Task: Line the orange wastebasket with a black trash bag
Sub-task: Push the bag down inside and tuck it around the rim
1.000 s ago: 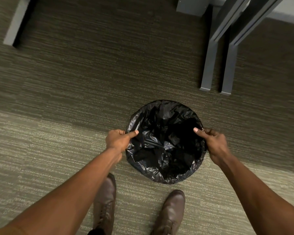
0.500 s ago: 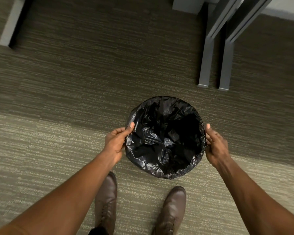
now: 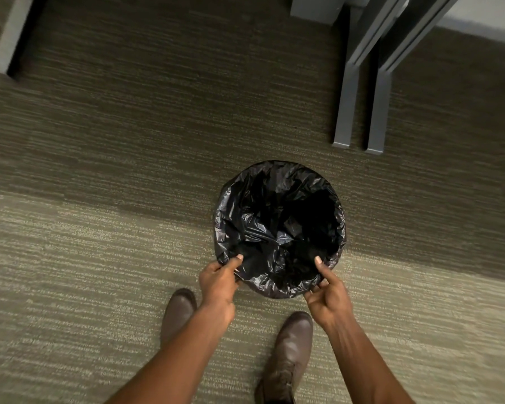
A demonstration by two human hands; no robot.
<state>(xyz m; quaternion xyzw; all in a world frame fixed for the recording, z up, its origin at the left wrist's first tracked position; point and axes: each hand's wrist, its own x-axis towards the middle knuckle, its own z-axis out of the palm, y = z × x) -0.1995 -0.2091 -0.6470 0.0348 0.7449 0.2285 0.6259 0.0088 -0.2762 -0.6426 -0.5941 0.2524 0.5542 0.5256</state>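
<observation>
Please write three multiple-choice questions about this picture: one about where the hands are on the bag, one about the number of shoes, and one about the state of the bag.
1. Where do the left hand and the right hand hold the trash bag?
A. at the far rim
B. at the near rim, close to the shoes
C. deep inside it

2. How many brown shoes are visible?
A. one
B. two
C. three

3. What is the state of the bag?
A. tied shut
B. folded flat on the carpet
C. open, its edge turned over the rim

Key: 1 B, both thumbs press the rim nearest the person; 2 B, one shoe shows beside each forearm; 3 C, the dark inside is visible and plastic covers the whole rim.
</observation>
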